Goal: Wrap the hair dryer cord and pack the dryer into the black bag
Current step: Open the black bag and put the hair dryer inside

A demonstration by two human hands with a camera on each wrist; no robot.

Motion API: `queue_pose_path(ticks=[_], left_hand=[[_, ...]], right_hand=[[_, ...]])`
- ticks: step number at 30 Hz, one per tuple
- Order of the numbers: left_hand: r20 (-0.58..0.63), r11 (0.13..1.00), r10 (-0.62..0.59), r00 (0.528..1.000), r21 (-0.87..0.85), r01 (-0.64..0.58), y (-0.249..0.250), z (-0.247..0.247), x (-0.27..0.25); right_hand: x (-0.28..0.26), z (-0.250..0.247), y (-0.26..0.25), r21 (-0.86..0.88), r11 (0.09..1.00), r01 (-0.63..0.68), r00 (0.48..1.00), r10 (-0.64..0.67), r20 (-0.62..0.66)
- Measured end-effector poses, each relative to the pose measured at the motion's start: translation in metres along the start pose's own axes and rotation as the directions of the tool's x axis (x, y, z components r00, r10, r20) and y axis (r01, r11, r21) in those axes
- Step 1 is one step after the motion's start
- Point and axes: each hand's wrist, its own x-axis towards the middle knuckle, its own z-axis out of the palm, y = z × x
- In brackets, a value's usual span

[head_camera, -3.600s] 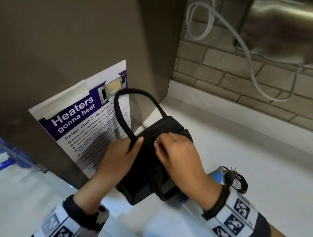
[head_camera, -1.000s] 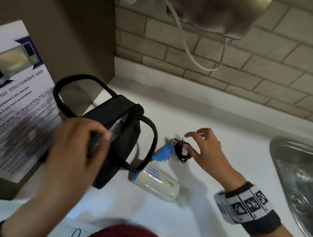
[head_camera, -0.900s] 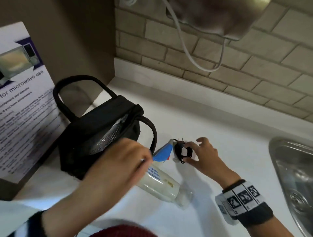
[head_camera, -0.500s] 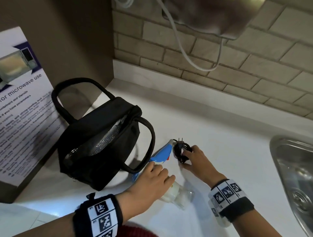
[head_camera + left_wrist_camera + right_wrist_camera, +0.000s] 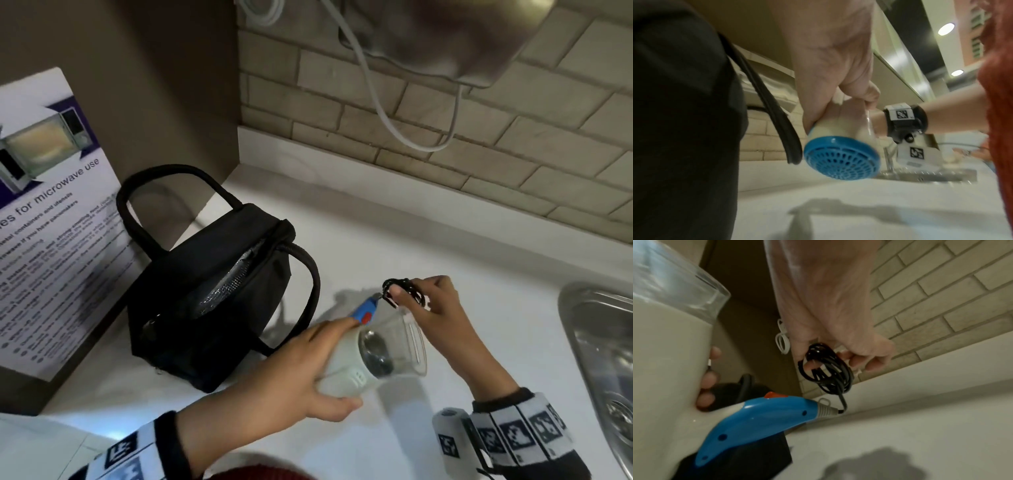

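Note:
My left hand [image 5: 301, 373] grips the white barrel of the hair dryer [image 5: 356, 366], lifted off the counter with its clear nozzle facing me. The dryer's blue handle [image 5: 756, 420] and blue rear grille [image 5: 840, 159] show in the wrist views. My right hand [image 5: 435, 308] pinches the coiled black cord [image 5: 400, 291], bundled in loops [image 5: 828, 369] just above the handle's end. The black bag [image 5: 212, 291] stands unzipped to the left of the dryer, silver lining showing, one strap upright and one hanging toward the dryer.
A steel sink [image 5: 603, 359] lies at the right edge of the white counter [image 5: 376, 240]. A microwave safety poster [image 5: 51, 212] leans on the brown wall left of the bag. A white cable [image 5: 394, 113] hangs along the brick backsplash under a metal appliance.
My left hand left the bag, took the dryer barrel and lifted it off the counter. My right hand closed on the cord bundle and raised it with the dryer.

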Motion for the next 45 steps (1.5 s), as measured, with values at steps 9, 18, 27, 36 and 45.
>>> queue_pose_path(ticks=[9, 18, 27, 36, 45], left_hand=[[-0.036, 0.854, -0.079, 0.996, -0.517, 0.049, 0.009, -0.050, -0.016], [0.018, 0.818, -0.089, 0.996, -0.570, 0.084, 0.020, -0.071, -0.027], [0.015, 0.811, -0.142, 0.990, -0.571, 0.124, 0.029, -0.081, -0.030], [-0.115, 0.848, -0.029, 0.993, -0.529, -0.037, 0.030, -0.093, -0.030], [-0.678, 0.931, -0.044, 0.734, 0.238, 0.275, -0.028, -0.136, -0.061]], right_hand=[[-0.015, 0.004, -0.052, 0.112, 0.984, 0.137, 0.989, -0.130, -0.065], [-0.029, 0.016, -0.077, -0.220, 0.804, 0.553, 0.809, -0.456, 0.370], [-0.038, 0.025, -0.081, -0.481, 0.503, 0.718, 0.691, -0.434, 0.578], [-0.039, 0.035, -0.083, -0.531, 0.508, 0.678, 0.734, -0.507, 0.452], [0.003, 0.024, -0.124, -0.539, 0.564, 0.626, 0.761, -0.594, 0.261]])
